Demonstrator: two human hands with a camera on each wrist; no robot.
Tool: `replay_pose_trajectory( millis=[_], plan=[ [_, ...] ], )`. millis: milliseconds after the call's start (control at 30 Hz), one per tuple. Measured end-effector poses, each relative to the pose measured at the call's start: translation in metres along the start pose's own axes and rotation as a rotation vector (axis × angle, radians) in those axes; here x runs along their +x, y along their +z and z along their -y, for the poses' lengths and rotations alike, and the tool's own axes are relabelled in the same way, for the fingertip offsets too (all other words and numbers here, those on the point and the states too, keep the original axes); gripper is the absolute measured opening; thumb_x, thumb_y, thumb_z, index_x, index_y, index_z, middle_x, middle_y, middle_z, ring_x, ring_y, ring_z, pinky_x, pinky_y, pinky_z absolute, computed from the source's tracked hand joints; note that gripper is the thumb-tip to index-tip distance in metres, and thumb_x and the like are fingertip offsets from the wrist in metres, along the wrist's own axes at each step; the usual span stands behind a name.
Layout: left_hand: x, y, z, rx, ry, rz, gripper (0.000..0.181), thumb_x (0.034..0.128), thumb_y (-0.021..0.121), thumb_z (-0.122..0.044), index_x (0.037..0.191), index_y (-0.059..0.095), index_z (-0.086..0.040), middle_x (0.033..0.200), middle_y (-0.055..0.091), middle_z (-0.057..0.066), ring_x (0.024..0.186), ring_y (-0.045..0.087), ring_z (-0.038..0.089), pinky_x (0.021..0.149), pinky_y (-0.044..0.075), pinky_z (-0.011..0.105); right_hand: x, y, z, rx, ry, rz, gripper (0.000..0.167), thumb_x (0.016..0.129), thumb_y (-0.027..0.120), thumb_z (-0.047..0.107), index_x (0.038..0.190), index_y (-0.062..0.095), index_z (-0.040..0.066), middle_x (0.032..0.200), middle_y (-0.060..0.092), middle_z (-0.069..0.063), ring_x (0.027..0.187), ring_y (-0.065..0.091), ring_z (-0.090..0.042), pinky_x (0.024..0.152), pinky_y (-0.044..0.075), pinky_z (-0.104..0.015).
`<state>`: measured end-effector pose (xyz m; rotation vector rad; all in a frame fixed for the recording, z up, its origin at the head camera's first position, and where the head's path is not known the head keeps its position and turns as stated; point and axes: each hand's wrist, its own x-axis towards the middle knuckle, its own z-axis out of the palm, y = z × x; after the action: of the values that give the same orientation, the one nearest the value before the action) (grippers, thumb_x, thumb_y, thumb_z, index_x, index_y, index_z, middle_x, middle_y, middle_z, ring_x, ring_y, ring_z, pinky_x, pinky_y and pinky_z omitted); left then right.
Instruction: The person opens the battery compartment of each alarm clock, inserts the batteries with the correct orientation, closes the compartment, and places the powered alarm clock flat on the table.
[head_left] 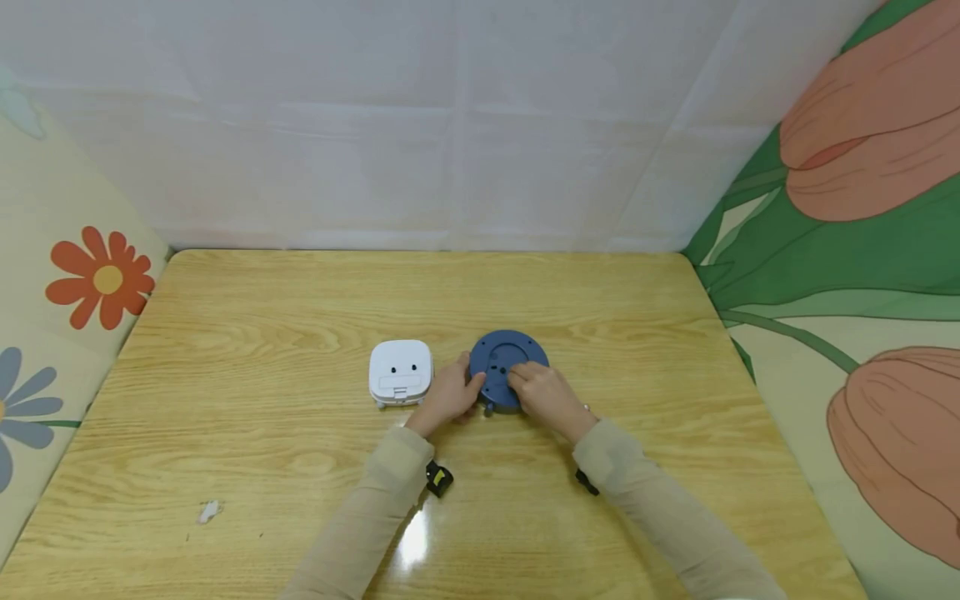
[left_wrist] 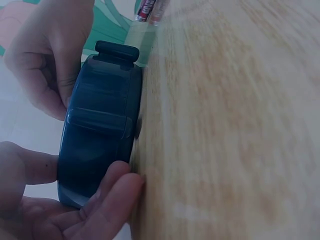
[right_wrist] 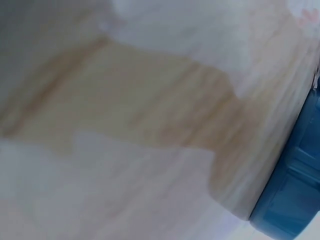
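A round dark-blue case [head_left: 497, 340], which looks like an alarm clock lying back up, has a round recess with small dark knobs and short feet at its near edge. My left hand [head_left: 448, 393] grips its left rim, thumb on top and fingers around the side; the left wrist view shows these fingers [left_wrist: 107, 200] low against the table. Curled fingers of my right hand [head_left: 546, 392] are at the recess's right side. What they pinch, if anything, is hidden. Only the blue rim [right_wrist: 290, 200] shows in the right wrist view, without the hand.
Left of my left hand stands a white rounded-square case [head_left: 401, 357] with two dark knobs and a rectangular cover. A small dark red cylinder with pale lettering [left_wrist: 146, 9] lies beyond the blue case. A white scrap or mark [head_left: 209, 511] is on the wooden table [head_left: 300, 300].
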<state>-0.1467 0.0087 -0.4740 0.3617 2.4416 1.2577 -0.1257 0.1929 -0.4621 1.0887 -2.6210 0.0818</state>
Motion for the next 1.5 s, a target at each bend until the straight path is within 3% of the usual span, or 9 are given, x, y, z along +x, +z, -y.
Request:
replay_pose_trajectory(
  millis=[233,667,1000,1167,1500],
  plan=[
    [-0.0011,0.0013,0.0016,0.001,0.044,-0.004,0.052,0.0953,0.047,-0.021,0.136,0.031,0.007,0.051,0.052,0.004,0.032,0.047,0.011,0.032,0.045,0.027,-0.0015,0.0006,0.0015,-0.016,0.002,0.027,0.015,0.076,0.065,-0.003,0.091,0.068,-0.001,0.093,0.065,-0.011,0.081,0.062,-0.021,0.071,0.055,-0.026],
    [0.0018,0.0006,0.0022,-0.009,0.003,-0.003,0.055,0.0953,0.047,-0.022,0.139,0.027,0.005,0.051,0.052,0.005,0.033,0.049,0.015,0.032,0.046,0.028,0.0009,0.0002,-0.0013,-0.05,-0.065,0.024,0.018,0.074,0.067,-0.003,0.093,0.068,-0.002,0.095,0.064,-0.013,0.083,0.062,-0.022,0.074,0.055,-0.027],
    [0.0008,0.0,-0.0005,-0.015,-0.023,0.013,0.058,0.0955,0.046,-0.023,0.141,0.024,0.005,0.053,0.053,0.006,0.036,0.051,0.017,0.033,0.046,0.028,0.001,0.0019,-0.0025,0.01,-0.004,0.001,0.014,0.076,0.064,-0.004,0.089,0.067,0.0,0.092,0.065,-0.011,0.082,0.062,-0.021,0.074,0.055,-0.028],
    [0.0011,-0.0003,0.0003,0.006,-0.022,-0.004,0.058,0.0955,0.046,-0.024,0.14,0.024,0.005,0.054,0.053,0.006,0.035,0.05,0.015,0.033,0.046,0.028,0.0026,0.0008,-0.003,0.011,-0.021,-0.026,0.012,0.076,0.065,-0.004,0.087,0.068,0.0,0.09,0.065,-0.01,0.081,0.062,-0.022,0.072,0.055,-0.028],
    [0.002,0.0015,-0.0005,-0.011,-0.039,-0.005,0.058,0.0952,0.047,-0.024,0.141,0.024,0.004,0.054,0.053,0.006,0.034,0.049,0.016,0.032,0.047,0.029,-0.0006,-0.0011,0.0004,0.003,-0.013,-0.006,0.017,0.074,0.066,-0.007,0.09,0.067,-0.002,0.094,0.063,-0.013,0.085,0.061,-0.023,0.076,0.054,-0.029]
  ],
)
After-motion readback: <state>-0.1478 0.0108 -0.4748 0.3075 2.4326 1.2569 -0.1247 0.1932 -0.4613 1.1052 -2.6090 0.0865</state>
